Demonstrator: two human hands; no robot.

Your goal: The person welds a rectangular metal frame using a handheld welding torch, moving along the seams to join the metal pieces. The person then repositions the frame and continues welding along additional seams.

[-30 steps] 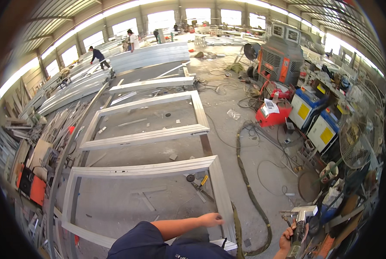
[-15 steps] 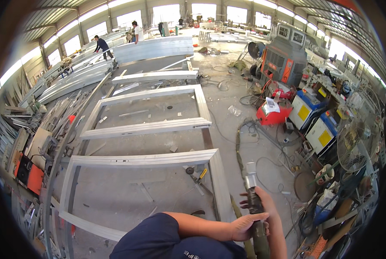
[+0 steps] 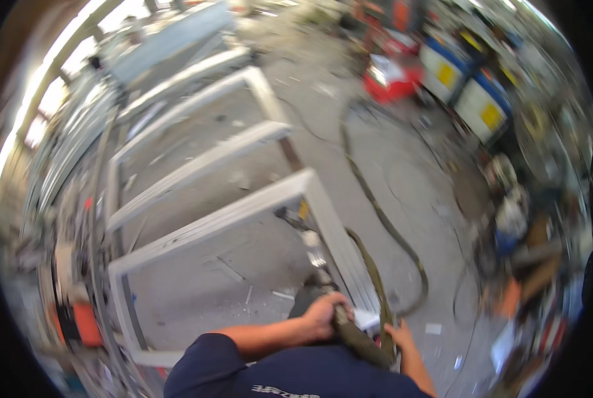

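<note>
My left hand [image 3: 324, 316] is wrapped around the dark body of a welding torch [image 3: 319, 282], whose silver tip points away from me over the near metal frame. Behind that hand the torch continues into a thick olive-green sheathed hose [image 3: 357, 341], which passes in front of my body. Off to the right, my right hand [image 3: 402, 339] is closed at another stretch of this hose, with its fingers partly hidden. The near frame [image 3: 210, 229], pale and rectangular, lies under the torch. Motion blur smears the torch's details.
More pale frames [image 3: 203, 174] lie farther ahead. A hand tool with a yellow handle [image 3: 303, 211] sits inside the near frame's corner. Hose loops [image 3: 376, 205] cross the floor toward a red machine [image 3: 392, 83] and blue-and-white machines [image 3: 475, 109]. Scrap metal crowds the left.
My view has tilted down and turned. The torch has swung left over the near frame. My right hand has left the torch body and moved to the hose; my left hand now holds the torch.
</note>
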